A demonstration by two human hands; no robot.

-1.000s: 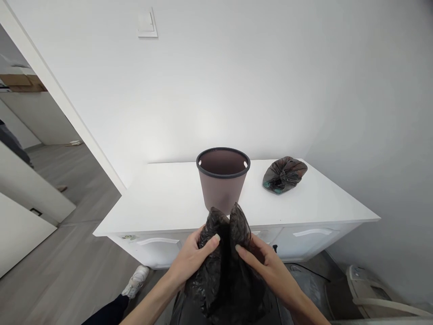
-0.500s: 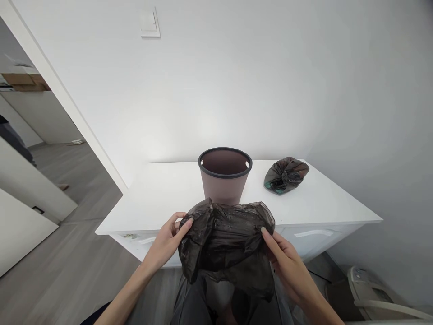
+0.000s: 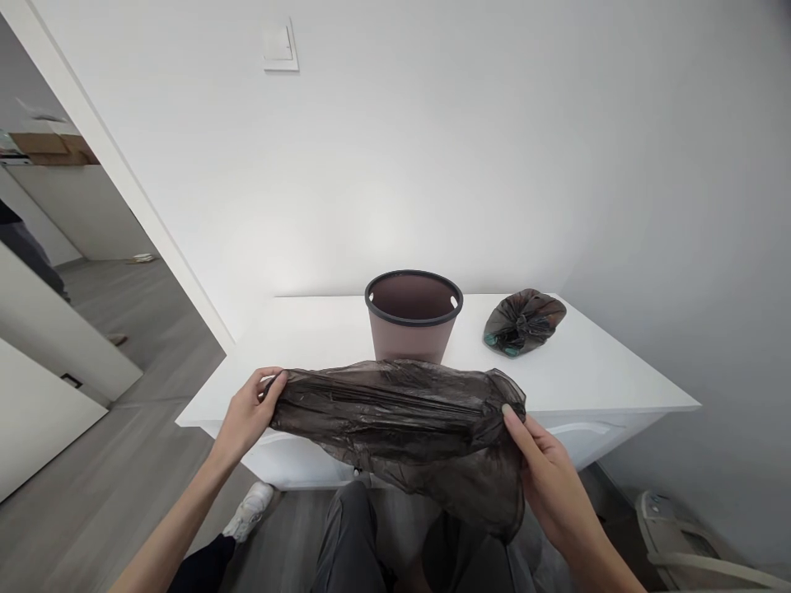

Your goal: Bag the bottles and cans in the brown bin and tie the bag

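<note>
A thin black garbage bag (image 3: pixel 395 416) is stretched sideways between my two hands, in front of the white cabinet's near edge. My left hand (image 3: pixel 250 408) pinches its left end between thumb and fingers. At the other end, my right hand (image 3: pixel 547 469) grips the bag with the thumb on top. Just behind the bag, a brownish-mauve trash can (image 3: pixel 411 338) with a dark rim stands upright; the bag covers its base from view. To its right lies a knotted black bag (image 3: pixel 524 323), filled, with some green showing through.
The white cabinet top (image 3: pixel 309 329) stands against a wall with a light switch (image 3: pixel 280 45). A doorway opens at left, where part of another person (image 3: pixel 30 247) shows. A white shoe (image 3: pixel 250 506) is on the floor at lower left. A beige appliance (image 3: pixel 680 535) sits at lower right.
My left hand has moved left and slightly up, my right hand a little right. The crumpled bag between them is now pulled out wide. A white shoe has come into sight.
</note>
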